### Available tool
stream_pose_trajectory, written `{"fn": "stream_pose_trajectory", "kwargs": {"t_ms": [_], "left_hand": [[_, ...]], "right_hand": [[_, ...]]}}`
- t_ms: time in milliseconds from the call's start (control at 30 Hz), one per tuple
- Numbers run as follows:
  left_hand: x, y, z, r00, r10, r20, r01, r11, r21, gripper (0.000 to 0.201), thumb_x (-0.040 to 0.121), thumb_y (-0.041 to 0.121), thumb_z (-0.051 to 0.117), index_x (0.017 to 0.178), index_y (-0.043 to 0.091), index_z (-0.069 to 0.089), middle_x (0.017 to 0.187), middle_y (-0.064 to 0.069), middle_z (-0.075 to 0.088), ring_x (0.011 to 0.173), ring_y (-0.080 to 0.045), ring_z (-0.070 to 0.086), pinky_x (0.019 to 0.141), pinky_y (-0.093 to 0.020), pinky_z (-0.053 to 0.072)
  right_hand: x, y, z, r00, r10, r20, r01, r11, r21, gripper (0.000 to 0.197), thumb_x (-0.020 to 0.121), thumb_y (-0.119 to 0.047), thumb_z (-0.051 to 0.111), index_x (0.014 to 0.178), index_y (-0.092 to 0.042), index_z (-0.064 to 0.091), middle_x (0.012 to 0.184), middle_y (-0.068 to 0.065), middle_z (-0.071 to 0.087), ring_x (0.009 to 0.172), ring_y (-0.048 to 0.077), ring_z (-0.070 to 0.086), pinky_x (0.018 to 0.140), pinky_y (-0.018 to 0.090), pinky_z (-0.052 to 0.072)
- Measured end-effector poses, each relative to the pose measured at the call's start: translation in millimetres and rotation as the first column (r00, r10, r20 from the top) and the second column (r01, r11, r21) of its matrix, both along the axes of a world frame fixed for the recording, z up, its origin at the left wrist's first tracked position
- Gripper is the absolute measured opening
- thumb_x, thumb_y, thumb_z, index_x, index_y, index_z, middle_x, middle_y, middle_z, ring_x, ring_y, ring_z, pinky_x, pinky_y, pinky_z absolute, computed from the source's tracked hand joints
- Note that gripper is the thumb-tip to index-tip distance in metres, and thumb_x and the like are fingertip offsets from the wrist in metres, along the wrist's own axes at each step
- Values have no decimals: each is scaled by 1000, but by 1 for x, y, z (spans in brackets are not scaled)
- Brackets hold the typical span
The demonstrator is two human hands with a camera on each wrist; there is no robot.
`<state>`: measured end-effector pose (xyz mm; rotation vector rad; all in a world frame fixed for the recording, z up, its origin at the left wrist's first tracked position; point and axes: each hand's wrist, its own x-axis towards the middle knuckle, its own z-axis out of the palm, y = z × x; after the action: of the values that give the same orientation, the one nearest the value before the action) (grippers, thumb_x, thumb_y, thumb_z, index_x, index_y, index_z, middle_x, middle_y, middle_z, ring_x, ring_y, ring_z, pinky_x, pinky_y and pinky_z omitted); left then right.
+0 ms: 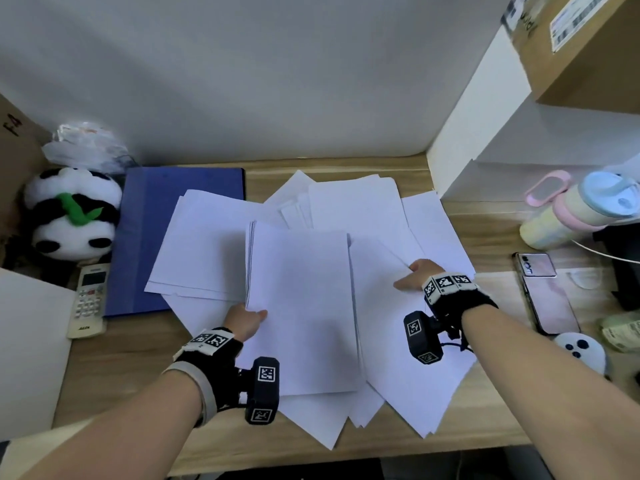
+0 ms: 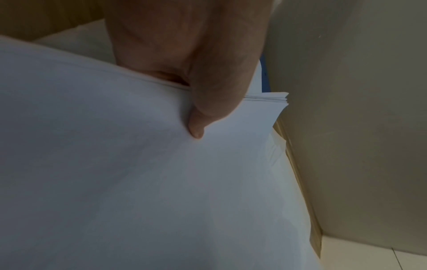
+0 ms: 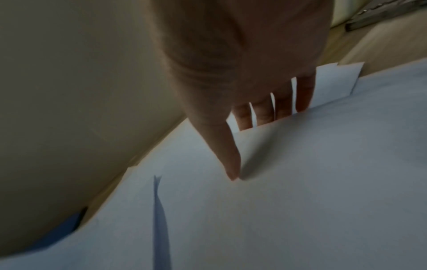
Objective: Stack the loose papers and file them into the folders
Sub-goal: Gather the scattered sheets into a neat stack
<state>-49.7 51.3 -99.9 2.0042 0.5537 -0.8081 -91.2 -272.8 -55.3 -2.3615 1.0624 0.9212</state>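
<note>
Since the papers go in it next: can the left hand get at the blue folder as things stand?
Probably not yet: the left hand is pinching a paper stack, and loose sheets overlap the blue folder's right side. Its left part lies bare and close by.

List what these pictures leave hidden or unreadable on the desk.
- Blue folder: head view, right part covered by loose papers; contents unseen.
- Right hand fingers: tips slipped under a sheet in the right wrist view.
- Left hand fingers: below the stack; only the thumb shows.
- Cardboard box label: head view, blurred and cut off.
</note>
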Motion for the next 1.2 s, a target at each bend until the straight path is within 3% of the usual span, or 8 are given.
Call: {"fn": "stream_pose_trajectory", "kwargs": {"t_ms": [200,400,533,667,733,867,1000,1200], "left_hand": [[-3,6,-2,999,34,-42,-36,998,-52,37,88,6,60,121,-11,56,122,-22,62,116,-35,58,103,-41,43],[4,18,8,997,63,-51,-69,991,-116,41,89,9,61,125,-10,54,126,-20,60,119,-34,56,108,-44,40],[10,27,11,996,35,-83,-44,993,-114,49,87,13,65,128,-9,51,128,-20,59,119,-35,56,108,-48,40],[8,22,16,987,-32,-157,5,986,-168,40,88,6,63,123,-12,55,123,-25,61,115,-40,59,104,-50,43],[7,17,20,985,-29,-170,-9,976,-216,44,90,16,62,125,-9,55,121,-25,63,112,-39,61,103,-50,45],[4,12,25,956,94,-277,-206,889,-409,50,95,47,43,121,7,57,115,-18,65,106,-32,62,92,-44,50],[4,14,35,931,97,-352,-271,830,-488,68,87,69,31,123,17,55,122,-12,63,112,-29,59,92,-42,48],[-2,14,33,966,0,-260,-107,911,-399,42,95,-4,45,137,-3,42,126,-22,57,102,-34,59,95,-49,45]], "right_hand": [[-19,-3,-3,965,196,-174,-190,980,50,42,83,-39,61,111,-10,49,89,2,56,79,21,57,63,23,42],[-38,-25,12,989,-73,128,68,997,41,53,95,-21,48,143,-5,33,147,13,41,130,29,46,101,31,38],[-32,-42,49,662,-308,684,438,899,-19,33,94,-7,41,124,0,53,125,23,58,114,35,55,88,32,41],[-7,-42,83,300,-435,849,468,843,266,34,93,-3,43,125,2,54,123,19,60,104,18,52,78,12,35],[5,-29,87,365,-504,783,394,845,360,32,92,-4,45,121,3,56,116,15,61,102,17,53,68,10,41],[17,14,65,665,-427,613,196,892,408,34,91,-6,47,123,-2,57,122,11,61,108,23,56,89,29,42],[17,69,20,796,-311,519,82,906,416,36,92,-4,43,125,-1,55,125,15,60,116,31,57,96,37,45],[15,84,-9,882,-203,427,14,914,405,29,94,-15,48,112,5,60,106,14,62,95,20,54,79,28,39]]}}
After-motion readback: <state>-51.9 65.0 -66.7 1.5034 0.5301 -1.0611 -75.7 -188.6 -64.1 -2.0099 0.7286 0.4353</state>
